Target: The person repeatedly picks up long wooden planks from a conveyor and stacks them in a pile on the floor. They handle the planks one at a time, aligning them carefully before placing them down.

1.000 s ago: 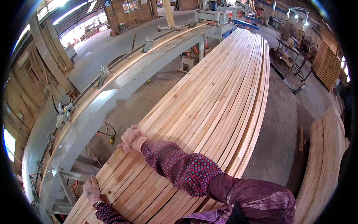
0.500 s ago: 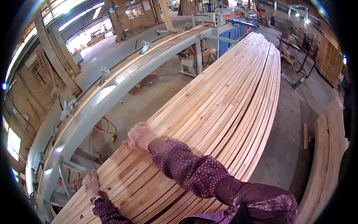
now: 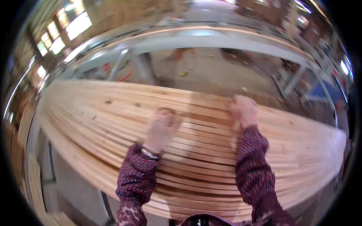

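Observation:
Long pale wooden strips (image 3: 211,132) lie side by side in a wide layer in front of me. My left hand (image 3: 160,130) is over the middle of the strips, its fingers bent and smeared by motion, so I cannot make out whether it holds one. Farther out and to the right, my right hand (image 3: 244,110) is closed over the outermost strip at the far edge of the layer. Both hands look pale and gloved. A bracelet or watch band (image 3: 149,153) circles my left wrist below the hand.
Beyond the strips runs a long grey metal machine frame (image 3: 188,42), with a concrete floor (image 3: 211,67) between. A blue panel (image 3: 324,92) stands at the right. More long boards (image 3: 36,184) lie at the lower left. Bright windows (image 3: 78,25) show at the upper left.
The view has swung left, so the strips now run across it. My right hand has moved along the far edge to the right of my left hand, which now lies farther in over the strips.

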The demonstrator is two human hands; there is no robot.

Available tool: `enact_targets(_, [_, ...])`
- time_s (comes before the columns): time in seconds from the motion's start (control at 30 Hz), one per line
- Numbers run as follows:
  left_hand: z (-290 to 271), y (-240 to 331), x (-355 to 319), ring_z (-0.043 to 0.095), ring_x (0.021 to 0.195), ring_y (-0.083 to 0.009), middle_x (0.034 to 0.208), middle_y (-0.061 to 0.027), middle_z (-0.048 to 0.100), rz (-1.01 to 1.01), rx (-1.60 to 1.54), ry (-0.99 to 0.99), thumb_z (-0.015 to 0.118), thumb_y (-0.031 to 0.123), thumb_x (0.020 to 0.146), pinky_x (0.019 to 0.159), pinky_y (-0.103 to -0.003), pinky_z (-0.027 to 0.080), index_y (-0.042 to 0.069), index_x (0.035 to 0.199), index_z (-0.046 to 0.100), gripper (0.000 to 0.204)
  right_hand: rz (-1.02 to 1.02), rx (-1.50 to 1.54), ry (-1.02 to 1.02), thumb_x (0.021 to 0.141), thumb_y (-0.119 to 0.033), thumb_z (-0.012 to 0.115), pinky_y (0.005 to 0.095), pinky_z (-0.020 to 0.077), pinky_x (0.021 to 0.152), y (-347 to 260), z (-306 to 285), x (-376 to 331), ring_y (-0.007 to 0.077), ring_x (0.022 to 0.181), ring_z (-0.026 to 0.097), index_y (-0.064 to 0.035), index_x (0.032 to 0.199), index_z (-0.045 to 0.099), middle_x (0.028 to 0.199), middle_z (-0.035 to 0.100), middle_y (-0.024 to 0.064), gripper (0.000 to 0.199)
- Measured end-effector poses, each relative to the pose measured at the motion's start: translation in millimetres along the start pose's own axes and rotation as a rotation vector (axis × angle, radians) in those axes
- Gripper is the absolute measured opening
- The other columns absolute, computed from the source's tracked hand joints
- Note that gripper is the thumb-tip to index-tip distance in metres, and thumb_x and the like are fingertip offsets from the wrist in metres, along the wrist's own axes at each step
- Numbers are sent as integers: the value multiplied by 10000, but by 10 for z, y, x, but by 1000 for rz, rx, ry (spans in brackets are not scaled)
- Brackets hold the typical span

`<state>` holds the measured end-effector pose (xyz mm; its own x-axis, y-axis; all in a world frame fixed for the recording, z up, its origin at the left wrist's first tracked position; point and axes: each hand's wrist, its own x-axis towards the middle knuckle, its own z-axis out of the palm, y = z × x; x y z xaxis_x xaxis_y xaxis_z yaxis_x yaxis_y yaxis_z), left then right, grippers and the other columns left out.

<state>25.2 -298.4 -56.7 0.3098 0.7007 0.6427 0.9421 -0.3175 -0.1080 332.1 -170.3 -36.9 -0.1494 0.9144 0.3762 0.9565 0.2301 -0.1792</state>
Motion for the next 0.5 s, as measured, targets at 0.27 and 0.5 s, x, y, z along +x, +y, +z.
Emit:
enact_targets(0.27, [-81, -1092, 724, 636, 1062, -311, 1119, -107, 679, -263, 157, -231, 528, 539, 958, 976, -433, 444, 117, 1103, 703, 479, -114, -59, -73, 980, -496, 528, 444, 466, 875, -19, 298, -200, 318, 962, 651, -109, 885, 681, 958, 708, 110, 427])
enact_targets(0.5, [289, -1376, 438, 673, 948, -342, 869, -139, 730, -449, 132, -503, 429, 584, 987, 957, -446, 451, 115, 882, 767, 588, -76, -58, -106, 990, -483, 528, 471, 463, 874, 53, 193, -202, 314, 947, 655, -117, 918, 695, 940, 699, 105, 408])
